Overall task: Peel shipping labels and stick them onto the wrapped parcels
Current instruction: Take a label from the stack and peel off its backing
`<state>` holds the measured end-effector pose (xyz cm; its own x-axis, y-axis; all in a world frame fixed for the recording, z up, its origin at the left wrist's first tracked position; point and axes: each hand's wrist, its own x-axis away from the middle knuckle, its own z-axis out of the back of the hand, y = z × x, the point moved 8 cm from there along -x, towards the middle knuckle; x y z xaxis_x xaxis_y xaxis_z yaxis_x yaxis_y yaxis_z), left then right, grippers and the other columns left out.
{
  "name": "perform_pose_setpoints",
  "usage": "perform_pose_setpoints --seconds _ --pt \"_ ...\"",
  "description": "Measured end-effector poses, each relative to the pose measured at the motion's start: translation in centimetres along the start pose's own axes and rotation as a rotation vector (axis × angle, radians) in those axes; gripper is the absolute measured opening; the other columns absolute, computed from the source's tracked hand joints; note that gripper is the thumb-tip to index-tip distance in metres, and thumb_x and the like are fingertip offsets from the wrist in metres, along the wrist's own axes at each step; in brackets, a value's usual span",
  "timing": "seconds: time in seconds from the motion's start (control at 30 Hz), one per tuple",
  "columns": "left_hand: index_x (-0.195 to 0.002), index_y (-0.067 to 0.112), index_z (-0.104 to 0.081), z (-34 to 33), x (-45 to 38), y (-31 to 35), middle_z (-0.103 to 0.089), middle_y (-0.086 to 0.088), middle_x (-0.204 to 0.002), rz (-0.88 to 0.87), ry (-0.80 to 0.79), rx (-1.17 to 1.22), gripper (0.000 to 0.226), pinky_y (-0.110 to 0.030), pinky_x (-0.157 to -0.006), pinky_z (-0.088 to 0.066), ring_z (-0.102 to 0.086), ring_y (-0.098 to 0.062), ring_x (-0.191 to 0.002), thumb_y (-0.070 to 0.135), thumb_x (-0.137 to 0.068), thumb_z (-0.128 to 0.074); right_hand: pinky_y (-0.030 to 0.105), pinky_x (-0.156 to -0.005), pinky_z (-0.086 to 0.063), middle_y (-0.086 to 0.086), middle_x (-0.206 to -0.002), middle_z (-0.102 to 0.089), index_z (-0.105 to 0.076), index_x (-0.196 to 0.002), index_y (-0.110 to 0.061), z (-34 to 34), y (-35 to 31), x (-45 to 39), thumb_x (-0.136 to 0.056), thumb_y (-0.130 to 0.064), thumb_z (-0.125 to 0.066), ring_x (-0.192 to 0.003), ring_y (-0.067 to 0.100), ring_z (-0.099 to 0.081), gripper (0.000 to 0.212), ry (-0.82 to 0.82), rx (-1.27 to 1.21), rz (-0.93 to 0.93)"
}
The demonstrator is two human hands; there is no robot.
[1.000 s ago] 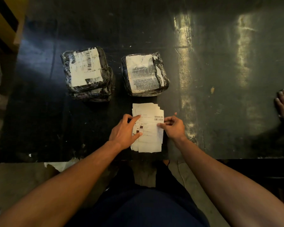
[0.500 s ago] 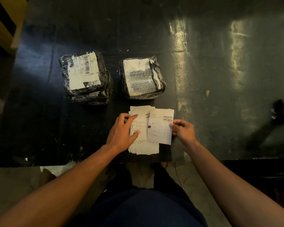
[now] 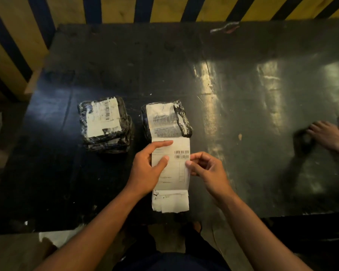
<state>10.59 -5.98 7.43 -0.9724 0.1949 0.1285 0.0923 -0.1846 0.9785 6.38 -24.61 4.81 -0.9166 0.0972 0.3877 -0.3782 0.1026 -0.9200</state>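
The table [image 3: 243,114] is dark and scuffed, its right half glossy enough to throw pale reflections, its left half duller. Both parcels, the left parcel [image 3: 104,124] and the right parcel [image 3: 165,119], wear crinkled, shiny black plastic wrap with white paper patches. The held shipping label [image 3: 172,165] is matt white paper, as is the label stack [image 3: 170,202] with ragged near edges.

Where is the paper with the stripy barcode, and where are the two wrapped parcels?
label sheet [image 3: 171,167], head view, middle of the held paper.
left parcel [image 3: 104,122], head view, on its white label.
right parcel [image 3: 164,120], head view, on its taped top.
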Motion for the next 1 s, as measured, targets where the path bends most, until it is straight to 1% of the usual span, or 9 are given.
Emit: perform_pose_setpoints --seconds 0.1,0.2,0.27,0.33,0.47,0.7,0.77,0.9,1.0 --pt "-0.123 0.022 -0.071 0.6 0.0 1.3 -0.07 0.009 -0.127 -0.043 0.009 -0.044 0.038 -0.036 -0.093 -0.061 -0.067 -0.008 -0.117 -0.003 -0.094 -0.067 0.02 -0.07 -0.057 0.006 -0.096 -0.08 -0.072 -0.103 -0.005 0.1 -2.3 -0.3 -0.095 0.001 -0.067 -0.081 0.011 -0.073 0.012 0.026 -0.018 0.081" --pt "-0.122 0.023 -0.072 1.0 0.4 2.1 -0.07 0.007 -0.127 -0.068 0.006 -0.066 0.039 -0.035 -0.094 -0.061 -0.066 -0.009 -0.118 -0.003 -0.094 -0.067 0.022 -0.073 -0.058 0.012 -0.099 -0.079 -0.07 -0.111 -0.004 0.7 -4.7 -0.6 -0.093 0.006 -0.065 -0.086 0.017 -0.076 0.02 0.084 -0.033 0.178" --pt "-0.122 0.024 -0.071 1.2 0.7 2.6 -0.069 0.006 -0.127 -0.085 0.007 -0.07 0.04 -0.034 -0.092 -0.061 -0.066 -0.01 -0.119 -0.004 -0.093 -0.067 0.029 -0.079 -0.061 0.013 -0.096 -0.078 -0.069 -0.111 -0.004 1.0 -6.1 -0.8 -0.094 0.007 -0.065 -0.088 0.024 -0.077 0.02 0.095 -0.017 0.252" --pt "-0.122 0.024 -0.071 1.4 1.0 3.1 -0.07 0.005 -0.127 -0.106 0.011 -0.071 0.041 -0.033 -0.092 -0.061 -0.066 -0.01 -0.119 -0.006 -0.093 -0.066 0.037 -0.085 -0.062 0.011 -0.094 -0.078 -0.07 -0.108 -0.007 0.9 -7.0 -0.8 -0.093 0.006 -0.066 -0.088 0.028 -0.077 0.02 0.086 0.027 0.306" --pt "-0.121 0.024 -0.07 1.5 1.3 3.8 -0.07 0.005 -0.127 -0.119 0.015 -0.061 0.042 -0.03 -0.09 -0.061 -0.067 -0.008 -0.117 -0.007 -0.093 -0.065 0.043 -0.086 -0.062 0.012 -0.091 -0.077 -0.071 -0.105 -0.009 0.5 -7.7 -0.9 -0.093 0.004 -0.068 -0.087 0.029 -0.076 0.018 0.08 0.083 0.343" --pt "-0.122 0.022 -0.07 1.4 1.3 4.1 -0.069 0.002 -0.129 -0.128 0.015 -0.057 0.04 -0.03 -0.088 -0.062 -0.066 -0.01 -0.119 -0.007 -0.093 -0.066 0.04 -0.081 -0.064 0.015 -0.092 -0.075 -0.071 -0.105 -0.006 0.2 -8.2 -1.0 -0.092 0.003 -0.069 -0.088 0.031 -0.074 0.015 0.086 0.142 0.367" --pt "-0.122 0.021 -0.07 1.4 1.2 3.9 -0.069 0.001 -0.129 -0.115 0.008 -0.045 0.039 -0.031 -0.087 -0.062 -0.066 -0.012 -0.119 -0.006 -0.094 -0.066 0.037 -0.078 -0.064 0.015 -0.092 -0.074 -0.07 -0.104 -0.005 0.2 -8.2 -1.0 -0.094 0.002 -0.069 -0.088 0.028 -0.075 0.013 0.08 0.142 0.351" --pt "-0.123 0.019 -0.07 1.4 1.0 4.0 -0.068 0.002 -0.129 -0.113 0.004 -0.042 0.039 -0.031 -0.087 -0.062 -0.066 -0.011 -0.119 -0.007 -0.094 -0.066 0.038 -0.08 -0.064 0.012 -0.091 -0.074 -0.069 -0.106 -0.005 0.2 -8.3 -1.3 -0.094 0.0 -0.069 -0.089 0.025 -0.075 0.012 0.07 0.14 0.345" --pt "-0.122 0.02 -0.069 1.4 0.9 3.9 -0.068 0.004 -0.129 -0.101 0.0 -0.04 0.04 -0.032 -0.088 -0.062 -0.066 -0.01 -0.119 -0.007 -0.094 -0.065 0.035 -0.078 -0.063 0.012 -0.091 -0.074 -0.069 -0.107 -0.003 0.1 -8.2 -1.5 -0.095 0.0 -0.068 -0.088 0.023 -0.075 0.012 0.058 0.135 0.338"
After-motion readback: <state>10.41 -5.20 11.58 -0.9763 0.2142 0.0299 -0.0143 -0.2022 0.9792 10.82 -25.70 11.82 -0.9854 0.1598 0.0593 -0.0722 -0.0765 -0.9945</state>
